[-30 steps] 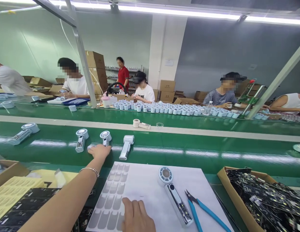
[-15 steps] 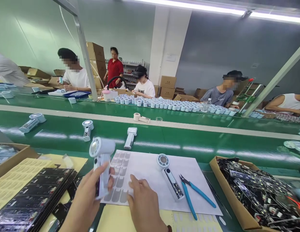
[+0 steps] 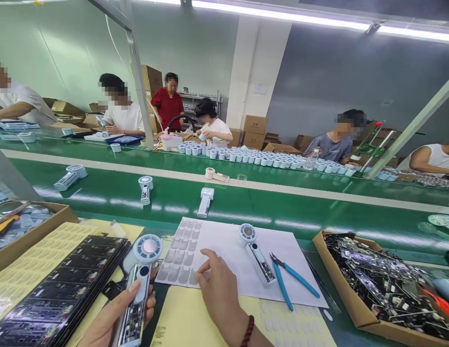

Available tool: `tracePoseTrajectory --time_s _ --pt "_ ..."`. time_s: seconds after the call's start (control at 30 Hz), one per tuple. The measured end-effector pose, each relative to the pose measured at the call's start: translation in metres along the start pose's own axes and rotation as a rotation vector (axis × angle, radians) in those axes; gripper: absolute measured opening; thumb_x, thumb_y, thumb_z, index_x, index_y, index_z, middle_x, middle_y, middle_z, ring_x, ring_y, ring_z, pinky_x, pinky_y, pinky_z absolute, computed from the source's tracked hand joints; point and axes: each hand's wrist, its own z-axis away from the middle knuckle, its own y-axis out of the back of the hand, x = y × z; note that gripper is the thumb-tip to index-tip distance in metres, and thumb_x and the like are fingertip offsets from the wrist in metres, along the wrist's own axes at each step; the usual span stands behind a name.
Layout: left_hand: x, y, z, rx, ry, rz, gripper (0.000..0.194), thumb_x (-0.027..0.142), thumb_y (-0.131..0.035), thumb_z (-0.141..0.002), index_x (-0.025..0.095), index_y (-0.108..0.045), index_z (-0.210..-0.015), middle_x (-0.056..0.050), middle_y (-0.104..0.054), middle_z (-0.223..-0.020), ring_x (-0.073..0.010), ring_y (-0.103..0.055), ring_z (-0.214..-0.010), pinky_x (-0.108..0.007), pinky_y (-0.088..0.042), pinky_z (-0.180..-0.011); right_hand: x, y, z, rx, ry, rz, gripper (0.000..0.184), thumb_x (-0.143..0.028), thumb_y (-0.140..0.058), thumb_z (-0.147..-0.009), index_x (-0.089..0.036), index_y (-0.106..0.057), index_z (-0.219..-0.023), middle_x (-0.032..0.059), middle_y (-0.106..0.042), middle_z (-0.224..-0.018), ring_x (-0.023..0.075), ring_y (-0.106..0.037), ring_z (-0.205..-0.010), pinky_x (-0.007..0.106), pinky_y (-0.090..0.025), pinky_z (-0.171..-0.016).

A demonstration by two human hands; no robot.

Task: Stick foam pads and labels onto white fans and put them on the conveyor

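- At the near edge of the bench, far left, a cardboard box (image 3: 47, 219) holds pale parts and a yellow-handled tool (image 3: 3, 226).
- Beside it, stacked black circuit panels (image 3: 61, 284) lie on yellow backing sheets (image 3: 32, 255).
- The left hand (image 3: 112, 318) is closed around the handle of an open handheld fan unit (image 3: 139, 284); thumb on top, the circuit side facing up, the round head pointing away from the person.
- The right hand (image 3: 219, 289) rests on the white sticker sheet (image 3: 224, 255); its fingertips (image 3: 202, 266) are pinched narrow at the grey stickers (image 3: 179, 258) on the sheet's left part. Whether a sticker is gripped cannot be told.
- A second fan unit (image 3: 255, 253) lies on the same sheet, just right of the hand.
- Blue-handled cutters (image 3: 287, 279) lie just beside that unit, partly on the sheet.
- Far right, a cardboard carton (image 3: 354, 313) is filled with loose black circuit boards (image 3: 387, 284).
- Beyond the bench, three fan bodies (image 3: 145, 189) lie well apart on the green conveyor belt (image 3: 282, 212).
- On the far bench, a long row of white round parts (image 3: 260, 158) stands in front of seated co-workers (image 3: 217, 127).
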Motion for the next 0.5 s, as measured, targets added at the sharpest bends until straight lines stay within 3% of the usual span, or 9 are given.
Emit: tracePoseTrajectory --time_s 0.1,0.17,0.27,0.37,0.5 --pt "0.008 -0.021 0.017 -0.010 0.024 0.097 0.020 0.008 -0.055 -0.090 0.008 -0.072 -0.100 -0.008 -0.065 -0.070 -0.0125 -0.060 -0.048 -0.022 -0.056 -0.043 -0.013 0.012 0.007 -0.040 -0.016 -0.160 0.034 -0.011 -0.063 -0.083 -0.023 -0.063 -0.114 -0.0020 -0.078 -0.087 0.0191 -0.073 -0.076 0.030 -0.058 -0.070" --pt "0.010 -0.031 0.023 0.001 0.038 0.145 0.017 0.007 -0.053 -0.091 0.007 -0.070 -0.092 -0.007 -0.063 -0.070 -0.0101 -0.056 -0.046 -0.019 -0.053 -0.041 -0.027 0.023 0.017 -0.139 -0.077 -0.417 0.036 -0.023 -0.068 -0.084 -0.023 -0.060 -0.118 -0.0014 -0.078 -0.090 0.0174 -0.073 -0.072 0.027 -0.057 -0.068" --pt "0.008 -0.039 0.024 -0.013 0.049 0.216 0.012 0.007 -0.055 -0.091 0.009 -0.067 -0.088 -0.006 -0.063 -0.071 -0.0093 -0.057 -0.045 -0.019 -0.053 -0.041 -0.050 0.034 0.032 -0.277 -0.177 -0.791 0.048 -0.027 -0.074 -0.073 -0.021 -0.060 -0.118 0.0009 -0.077 -0.085 0.0244 -0.075 -0.094 0.027 -0.054 -0.067" --pt "0.002 -0.041 0.021 -0.037 0.099 0.266 0.012 0.010 -0.054 -0.093 0.012 -0.065 -0.089 -0.003 -0.063 -0.070 -0.0097 -0.059 -0.046 -0.019 -0.054 -0.042 -0.069 0.035 0.040 -0.268 -0.227 -0.863 0.045 -0.025 -0.076 -0.065 -0.021 -0.063 -0.109 0.0026 -0.077 -0.077 0.0305 -0.068 -0.119 0.027 -0.054 -0.067" --pt "-0.002 -0.043 0.021 -0.062 0.120 0.278 0.014 0.009 -0.055 -0.093 0.016 -0.061 -0.083 -0.002 -0.062 -0.068 -0.0097 -0.056 -0.045 -0.018 -0.049 -0.038 -0.079 0.029 0.041 -0.221 -0.259 -0.891 0.041 -0.025 -0.077 -0.063 -0.022 -0.064 -0.102 0.0029 -0.078 -0.076 0.0299 -0.072 -0.111 0.027 -0.056 -0.065"
